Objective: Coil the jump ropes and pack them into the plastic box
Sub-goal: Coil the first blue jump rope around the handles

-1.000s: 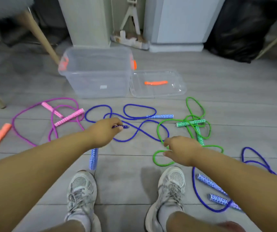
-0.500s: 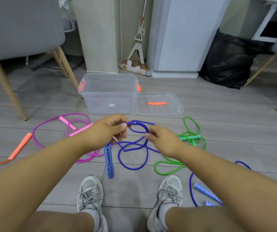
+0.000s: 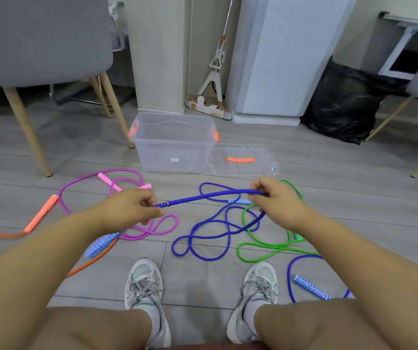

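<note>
Between the two hands, held above the floor (image 3: 202, 286), a stretch of the blue jump rope (image 3: 202, 197) runs taut. Its long axis lies left to right, rising slightly toward the right. The left hand (image 3: 129, 209) pinches the rope just beyond its handle (image 3: 101, 245), which shows blurred below that forearm. The right hand (image 3: 276, 198) has its fingers (image 3: 259, 188) curled round the rope farther along. From there the slack drops to loose loops on the floor, near centre. The plastic box (image 3: 172, 152) stands open at far centre, with its lid (image 3: 243, 168) flat just to its right.

Judgement: coiling has barely begun. The right hand, nearer the slack, should carry rope leftward to the left hand.

Risk: the blue loops overlap the green rope (image 3: 266, 253) and may drag it.
</note>
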Available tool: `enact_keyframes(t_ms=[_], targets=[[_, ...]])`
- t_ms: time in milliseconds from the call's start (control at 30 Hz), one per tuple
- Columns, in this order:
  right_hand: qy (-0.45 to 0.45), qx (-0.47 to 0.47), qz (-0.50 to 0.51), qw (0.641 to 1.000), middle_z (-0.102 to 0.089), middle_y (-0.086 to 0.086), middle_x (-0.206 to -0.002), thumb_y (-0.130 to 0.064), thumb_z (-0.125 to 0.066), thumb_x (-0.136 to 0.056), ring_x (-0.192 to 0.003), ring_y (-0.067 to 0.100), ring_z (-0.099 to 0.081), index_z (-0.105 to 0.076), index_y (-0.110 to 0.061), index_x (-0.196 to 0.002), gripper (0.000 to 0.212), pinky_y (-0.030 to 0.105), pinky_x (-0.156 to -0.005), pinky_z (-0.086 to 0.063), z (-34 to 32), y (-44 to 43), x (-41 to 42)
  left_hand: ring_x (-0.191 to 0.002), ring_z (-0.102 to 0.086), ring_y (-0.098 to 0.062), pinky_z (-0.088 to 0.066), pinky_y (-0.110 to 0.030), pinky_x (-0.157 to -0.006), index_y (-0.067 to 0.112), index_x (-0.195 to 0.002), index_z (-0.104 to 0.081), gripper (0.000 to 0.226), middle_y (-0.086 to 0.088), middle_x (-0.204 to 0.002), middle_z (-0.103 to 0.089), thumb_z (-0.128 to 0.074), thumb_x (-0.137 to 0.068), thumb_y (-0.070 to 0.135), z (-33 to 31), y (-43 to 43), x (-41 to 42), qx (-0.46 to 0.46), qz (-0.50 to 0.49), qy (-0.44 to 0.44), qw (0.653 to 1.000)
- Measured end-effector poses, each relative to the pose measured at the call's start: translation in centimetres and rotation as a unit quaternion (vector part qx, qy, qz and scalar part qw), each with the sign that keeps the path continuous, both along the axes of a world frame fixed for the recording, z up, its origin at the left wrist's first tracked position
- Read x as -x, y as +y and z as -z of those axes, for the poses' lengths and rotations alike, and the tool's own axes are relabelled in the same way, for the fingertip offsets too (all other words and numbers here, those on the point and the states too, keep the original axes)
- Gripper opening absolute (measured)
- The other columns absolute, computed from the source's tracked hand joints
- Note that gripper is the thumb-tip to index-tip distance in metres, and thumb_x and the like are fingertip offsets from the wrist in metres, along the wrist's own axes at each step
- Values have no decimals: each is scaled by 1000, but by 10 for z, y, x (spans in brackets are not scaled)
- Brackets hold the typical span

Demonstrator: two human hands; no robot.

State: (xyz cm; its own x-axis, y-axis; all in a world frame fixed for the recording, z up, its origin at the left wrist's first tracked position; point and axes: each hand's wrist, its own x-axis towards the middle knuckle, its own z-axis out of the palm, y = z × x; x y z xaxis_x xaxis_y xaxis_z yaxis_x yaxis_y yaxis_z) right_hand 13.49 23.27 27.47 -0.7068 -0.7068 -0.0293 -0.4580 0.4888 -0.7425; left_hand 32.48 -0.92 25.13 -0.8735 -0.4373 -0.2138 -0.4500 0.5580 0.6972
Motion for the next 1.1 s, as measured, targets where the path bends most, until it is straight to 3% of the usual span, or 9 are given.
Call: enact_keyframes(t_ms=[100, 200, 333, 400, 467, 633, 700, 833, 1100], targets=[[-96, 116, 19, 988, -42, -1, -62, 6, -49, -85, -52, 9, -38, -52, -17, -73, 26, 27, -56, -31, -19, -17, -15, -72, -62, -14, -47, -27, -70, 15, -84, -58, 1, 8, -65, -71, -59, -84, 16, -3, 8, 0, 44, 27, -39, 998], [-174, 189, 0, 966, -36, 3, -62, 13, -41, -85, -46, 8, -29, -54, -12, -76, 29, 27, -54, -25, -32, -31, -31, -66, -61, -3, -42, -17, -58, 25, -98, -55, 17, 4, -92, -69, -55, -85, 14, -10, 19, 2, 64, 56, -55, 995], [-153, 194, -40, 968, -39, 8, -69, 10, -43, -87, -49, 10, -30, -57, -15, -78, 30, 25, -54, -27, -38, -43, -49, -90, -58, -14, -45, -22, -75, 29, -94, -55, 19, 6, -103, -62, -57, -85, 13, -8, 24, 3, 53, 87, -39, 994], [-123, 172, -61, 975, -40, 1, -61, 7, -46, -88, -51, 11, -32, -59, -19, -78, 31, 25, -55, -28, -36, -47, -54, -97, -59, -11, -45, -16, -78, 32, -94, -58, 20, 10, -108, -62, -65, -84, 16, -7, 26, 4, -20, 74, 7, 997], [-94, 145, -80, 982, -42, -6, -57, 3, -49, -89, -51, 8, -35, -60, -23, -79, 30, 22, -55, -31, -32, -48, -56, -103, -62, -11, -49, -24, -88, 33, -96, -60, 22, 9, -109, -65, -71, -82, 21, -9, 30, 7, -96, 65, 61, 991], [-66, 137, -73, 986, -51, -15, -55, -3, -53, -90, -49, 1, -41, -61, -26, -78, 27, 15, -54, -37, -32, -46, -57, -96, -65, -9, -50, -18, -87, 13, -99, -64, 15, -3, -105, -70, -66, -85, 10, -23, 59, 23, -171, 84, 139, 972], [-54, 151, -45, 986, -54, -8, -69, -4, -55, -89, -49, 0, -42, -63, -22, -79, 22, 16, -56, -38, -33, -43, -54, -83, -64, -13, -50, -19, -83, 8, -89, -62, 5, -12, -89, -69, -58, -91, 8, -26, 69, 27, -189, 85, 153, 966], [15, 98, -27, 995, -50, -5, -64, -17, -62, -87, -57, 6, -42, -64, -14, -83, 5, 22, -60, -37, -24, -28, -37, -54, -50, -15, -47, -22, -60, 12, -74, -55, 21, -5, -58, -50, -52, -94, 15, -23, 66, 31, -198, 17, 158, 967], [105, -100, 6, 989, -34, 0, -57, -39, -58, -89, -54, 15, -31, -47, -7, -63, 43, 30, -53, -27, 1, 18, 10, -49, -24, -12, -25, -23, -47, 13, -72, -45, 27, -3, -62, -26, -45, -98, 19, -24, 28, 18, -225, -110, 207, 946]])
